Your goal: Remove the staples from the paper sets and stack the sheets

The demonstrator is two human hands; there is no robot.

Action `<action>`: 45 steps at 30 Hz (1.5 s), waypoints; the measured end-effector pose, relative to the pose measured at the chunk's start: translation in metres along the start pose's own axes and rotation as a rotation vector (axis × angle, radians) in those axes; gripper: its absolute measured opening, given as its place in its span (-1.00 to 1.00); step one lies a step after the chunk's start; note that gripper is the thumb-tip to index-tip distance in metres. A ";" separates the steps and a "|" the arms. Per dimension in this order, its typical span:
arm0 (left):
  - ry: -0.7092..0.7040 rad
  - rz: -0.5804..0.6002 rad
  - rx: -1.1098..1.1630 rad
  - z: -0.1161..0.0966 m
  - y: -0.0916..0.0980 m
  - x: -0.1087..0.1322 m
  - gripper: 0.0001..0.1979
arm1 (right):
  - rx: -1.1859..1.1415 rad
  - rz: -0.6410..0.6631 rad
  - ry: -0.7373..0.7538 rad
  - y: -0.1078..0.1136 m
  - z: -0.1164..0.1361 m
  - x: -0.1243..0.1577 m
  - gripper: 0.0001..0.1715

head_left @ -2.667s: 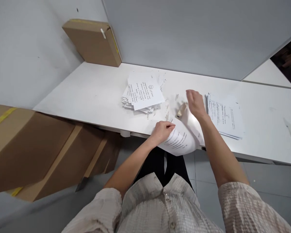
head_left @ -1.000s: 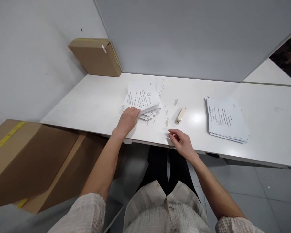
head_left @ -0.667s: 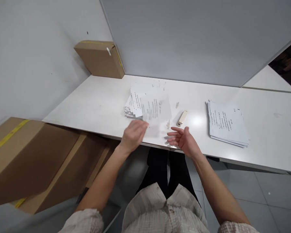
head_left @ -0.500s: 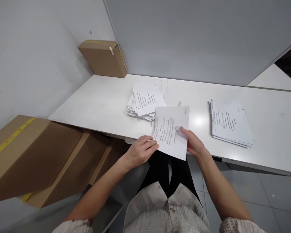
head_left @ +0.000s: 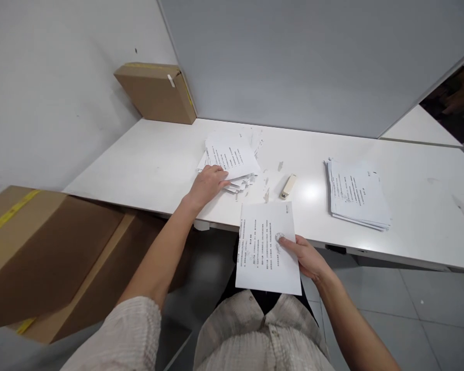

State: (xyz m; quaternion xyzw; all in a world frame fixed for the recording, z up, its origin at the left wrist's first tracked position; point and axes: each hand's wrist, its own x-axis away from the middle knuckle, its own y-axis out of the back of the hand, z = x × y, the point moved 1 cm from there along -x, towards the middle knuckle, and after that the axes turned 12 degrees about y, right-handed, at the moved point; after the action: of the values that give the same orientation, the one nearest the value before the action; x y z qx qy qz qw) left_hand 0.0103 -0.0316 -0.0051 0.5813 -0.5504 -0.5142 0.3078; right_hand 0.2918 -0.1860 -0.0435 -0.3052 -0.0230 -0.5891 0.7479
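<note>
My right hand (head_left: 305,255) holds a printed sheet of paper (head_left: 265,273) by its right edge, thumb on top near a round stamp mark. The sheet hangs in front of the table's near edge, over my lap. At the messy paper stack (head_left: 235,152), my left hand (head_left: 211,183) pinches the near edge of the top sheet, which is slightly raised there. Between that stack and the right-hand pile lies a small cream stapler (head_left: 288,185). A neater pile of printed sheets (head_left: 358,198) rests on the right part of the table.
A closed cardboard box (head_left: 154,95) stands on the white table (head_left: 119,159) in the far left corner, by the grey partition (head_left: 294,67). Larger cardboard boxes (head_left: 62,257) are below the table at left. Dark smudges mark the tabletop near the stapler.
My left hand has let go of the held sheet and moved up to the messy stack. My right hand has brought its sheet lower and closer, uncovering the stapler.
</note>
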 end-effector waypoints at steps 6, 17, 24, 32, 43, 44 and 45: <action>0.070 0.120 0.209 0.002 0.020 -0.008 -0.70 | -0.003 0.020 0.007 0.002 -0.004 -0.002 -0.64; 0.176 -0.137 0.409 -0.012 0.029 0.024 -0.81 | -0.044 0.016 -0.009 -0.002 -0.002 -0.004 -0.65; -0.480 0.035 0.333 -0.056 0.035 0.138 -0.70 | -0.192 -0.077 -0.041 0.002 -0.008 -0.006 -0.50; -0.481 0.365 0.342 -0.066 0.021 0.184 -0.80 | -0.092 -0.059 0.004 -0.003 -0.015 0.005 -0.47; 0.317 0.081 1.093 -0.083 0.016 0.110 -0.47 | 0.400 -0.173 0.509 -0.012 0.044 0.018 -0.64; 0.283 0.011 1.153 -0.092 0.018 0.101 -0.51 | 0.466 -0.195 0.603 -0.014 0.054 0.016 -0.67; 0.261 -0.069 1.199 -0.101 0.022 0.094 -0.56 | 0.524 -0.214 0.686 -0.017 0.064 0.014 -0.69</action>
State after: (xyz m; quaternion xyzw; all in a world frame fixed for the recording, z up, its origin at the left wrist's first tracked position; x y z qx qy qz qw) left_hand 0.0851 -0.1464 0.0190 0.7289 -0.6824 -0.0492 -0.0248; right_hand 0.3019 -0.1696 0.0214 0.1117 0.0463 -0.7047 0.6991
